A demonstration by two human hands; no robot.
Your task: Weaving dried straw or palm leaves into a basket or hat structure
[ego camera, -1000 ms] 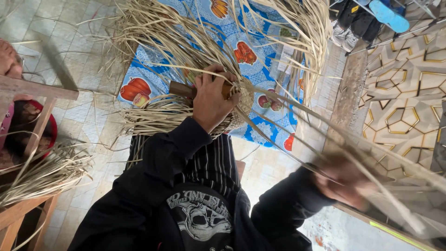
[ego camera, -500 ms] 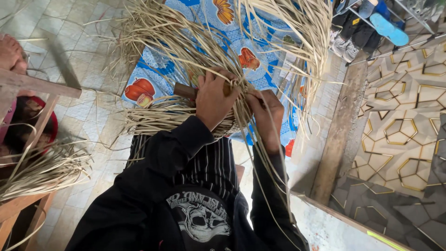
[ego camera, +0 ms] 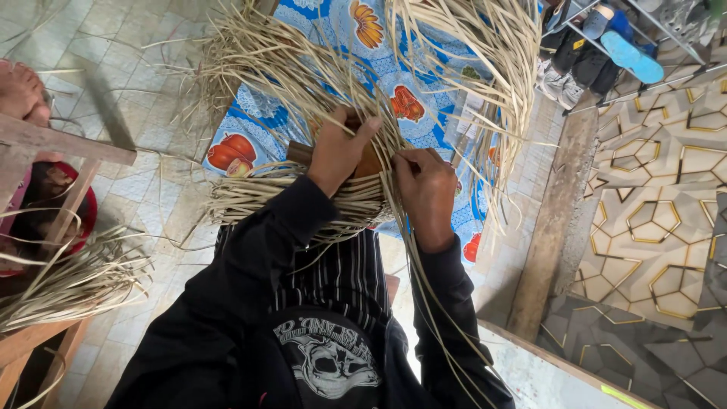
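- Far left: one bare foot (ego camera: 21, 95) of another person on the pale tiled floor (ego camera: 129, 53), beside a wooden frame (ego camera: 64, 144).
- Lower left: one loose bundle of pale straw strips (ego camera: 72, 284) lies across a second wooden piece.
- Centre: the half-woven straw basket (ego camera: 295, 198), its woven band showing horizontal rows, sits over a brown wooden block (ego camera: 299, 151) on a blue tabletop cloth printed with orange fruit (ego camera: 235, 148).
- Left hand (ego camera: 337, 151): fingers curled, pressing down on the basket's upright strips over the block.
- Right hand (ego camera: 425, 189): fingers pinched closed on strips just beside the left hand; long loose strips fan out above.
- Right: patterned grey panel (ego camera: 651, 220); shoes on a rack (ego camera: 606, 45), count unclear.
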